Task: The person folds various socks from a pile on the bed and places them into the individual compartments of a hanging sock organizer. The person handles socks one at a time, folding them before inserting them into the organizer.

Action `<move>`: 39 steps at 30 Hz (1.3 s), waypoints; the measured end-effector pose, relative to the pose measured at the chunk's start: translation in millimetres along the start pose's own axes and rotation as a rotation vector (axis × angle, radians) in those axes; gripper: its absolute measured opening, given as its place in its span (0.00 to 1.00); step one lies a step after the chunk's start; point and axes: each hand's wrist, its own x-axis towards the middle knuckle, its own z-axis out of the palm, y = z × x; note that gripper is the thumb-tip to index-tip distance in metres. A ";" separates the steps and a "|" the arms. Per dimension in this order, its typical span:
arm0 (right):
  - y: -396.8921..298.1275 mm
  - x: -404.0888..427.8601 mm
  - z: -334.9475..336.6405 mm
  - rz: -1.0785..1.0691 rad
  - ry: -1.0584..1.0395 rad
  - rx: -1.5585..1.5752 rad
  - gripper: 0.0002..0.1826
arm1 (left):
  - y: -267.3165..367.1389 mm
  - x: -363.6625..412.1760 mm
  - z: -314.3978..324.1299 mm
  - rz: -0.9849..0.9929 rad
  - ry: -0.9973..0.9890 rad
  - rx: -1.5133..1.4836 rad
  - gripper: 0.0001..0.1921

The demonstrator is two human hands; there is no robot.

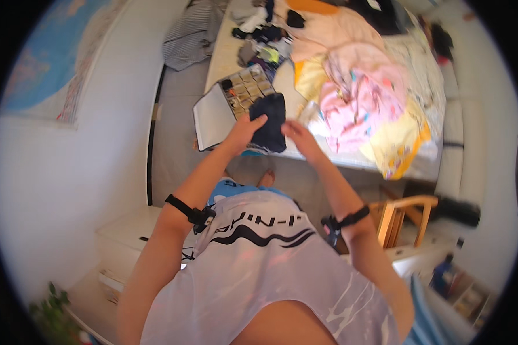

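Observation:
My left hand (243, 133) grips a dark folded cloth (268, 125), thumb on top, near the front edge of the bed. At the cloth's right edge is my right hand (301, 140), its fingers curled; whether they touch the fabric I cannot tell. Under and behind the cloth lies a compartment storage box (247, 88) with many small beige cells. A black item (227, 84) fills one corner cell, and a small orange one shows nearby. The box's white-lined lid (216, 116) is folded open to the left. The cloth hides the box's near right part.
Beyond the box, a heap of small dark and grey garments (265, 49) lies on the bed (224, 56). Pink bedding (362, 95) and a yellow blanket (393, 151) are bunched on the right. A striped fabric bag (190, 36) stands left; a wooden chair (403, 220) is at right.

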 end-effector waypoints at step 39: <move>-66.3 -9.6 150.9 0.055 -0.209 0.196 0.31 | 54.6 -103.0 -126.7 -0.060 -0.112 0.107 0.24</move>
